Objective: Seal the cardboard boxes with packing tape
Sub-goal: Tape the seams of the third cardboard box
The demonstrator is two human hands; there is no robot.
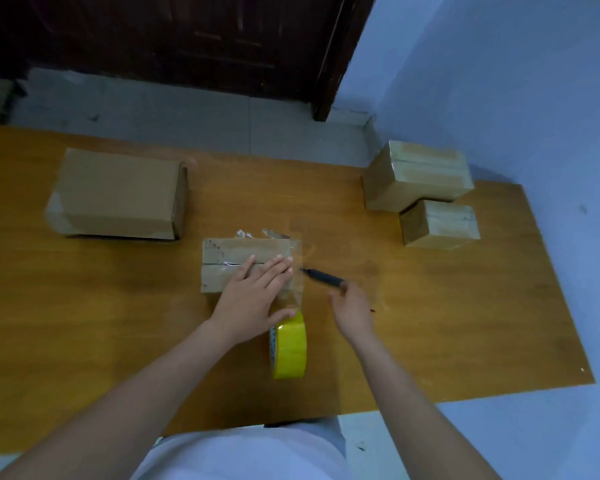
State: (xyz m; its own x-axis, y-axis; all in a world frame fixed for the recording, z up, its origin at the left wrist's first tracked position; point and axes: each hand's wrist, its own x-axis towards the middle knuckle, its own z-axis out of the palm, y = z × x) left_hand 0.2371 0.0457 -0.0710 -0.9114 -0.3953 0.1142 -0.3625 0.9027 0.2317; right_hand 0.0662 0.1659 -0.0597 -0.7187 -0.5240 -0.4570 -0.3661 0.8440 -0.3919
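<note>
Two hands, left hand (253,296) flat on box (222,261), right hand (352,311) gripping blurred cutter (321,277)

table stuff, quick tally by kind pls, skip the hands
cardboard boxes: 4
packing tape roll, yellow: 1
black cutter or pen, too blurred to tell: 1
total: 6

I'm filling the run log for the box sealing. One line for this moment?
left hand flat on small box | right hand holds cutter at tape strip | yellow roll still attached
</note>
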